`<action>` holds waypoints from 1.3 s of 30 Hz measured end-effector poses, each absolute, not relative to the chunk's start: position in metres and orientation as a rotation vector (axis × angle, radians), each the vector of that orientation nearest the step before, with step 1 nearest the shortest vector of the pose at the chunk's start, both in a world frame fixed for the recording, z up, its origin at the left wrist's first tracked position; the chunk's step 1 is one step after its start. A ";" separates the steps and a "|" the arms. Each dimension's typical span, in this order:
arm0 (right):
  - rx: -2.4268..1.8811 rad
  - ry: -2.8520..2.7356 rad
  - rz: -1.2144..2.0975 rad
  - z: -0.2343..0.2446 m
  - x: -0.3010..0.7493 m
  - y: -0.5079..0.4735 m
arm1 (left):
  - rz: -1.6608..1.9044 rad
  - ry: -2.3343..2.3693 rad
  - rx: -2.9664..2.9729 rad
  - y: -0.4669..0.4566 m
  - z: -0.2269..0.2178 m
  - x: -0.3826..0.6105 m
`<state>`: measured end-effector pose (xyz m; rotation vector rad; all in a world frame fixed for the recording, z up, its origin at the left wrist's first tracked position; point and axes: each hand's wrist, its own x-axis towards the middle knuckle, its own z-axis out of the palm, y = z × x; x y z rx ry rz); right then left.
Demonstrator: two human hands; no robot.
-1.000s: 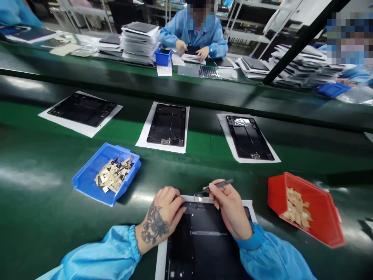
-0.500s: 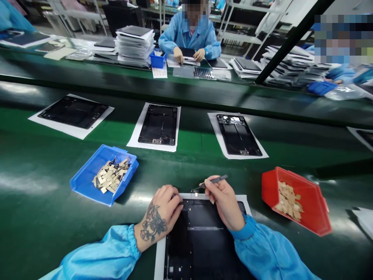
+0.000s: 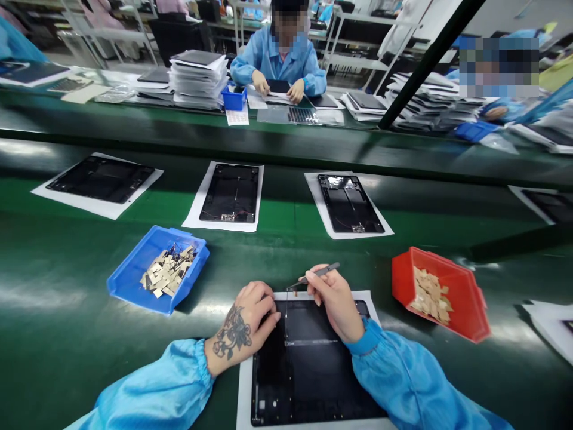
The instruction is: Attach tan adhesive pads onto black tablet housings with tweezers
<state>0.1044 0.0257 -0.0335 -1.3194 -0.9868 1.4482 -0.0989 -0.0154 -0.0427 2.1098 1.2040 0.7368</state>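
Note:
A black tablet housing point(image 3: 317, 382) lies on a white sheet point(image 3: 244, 388) directly before me. My left hand point(image 3: 246, 325), tattooed on its back, has its bent fingers and thumb at the housing's upper left edge. In my right hand point(image 3: 333, 301) is a pair of dark tweezers point(image 3: 326, 269), pinched between thumb and fingers. Their tips point left, just above the housing's top edge. Close to the tips is a tiny coppery piece point(image 3: 294, 293), too small to make out. A thin line runs from there down into the housing.
A blue bin point(image 3: 129, 280) with small beige and dark pieces stands left; a red bin point(image 3: 465, 304) with tan pieces stands right. Beyond lie more housings on paper, such as a middle one point(image 3: 228, 194). Across the bench sits a co-worker point(image 3: 280, 63) beside stacked papers point(image 3: 197, 80).
The camera view has shifted a little, so the bench scene sits further left. Both hands and the tweezers keep nearly the same place over the housing.

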 end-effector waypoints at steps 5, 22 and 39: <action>-1.314 -1.013 1.444 -0.035 0.105 0.025 | 0.779 1.318 2.144 -0.014 -0.054 -0.096; -1.398 -1.168 1.491 -0.029 0.091 0.008 | 1.092 1.086 2.631 -0.031 -0.049 -0.099; -1.521 -1.384 1.383 -0.034 0.091 0.005 | 0.819 1.128 2.454 -0.034 -0.043 -0.100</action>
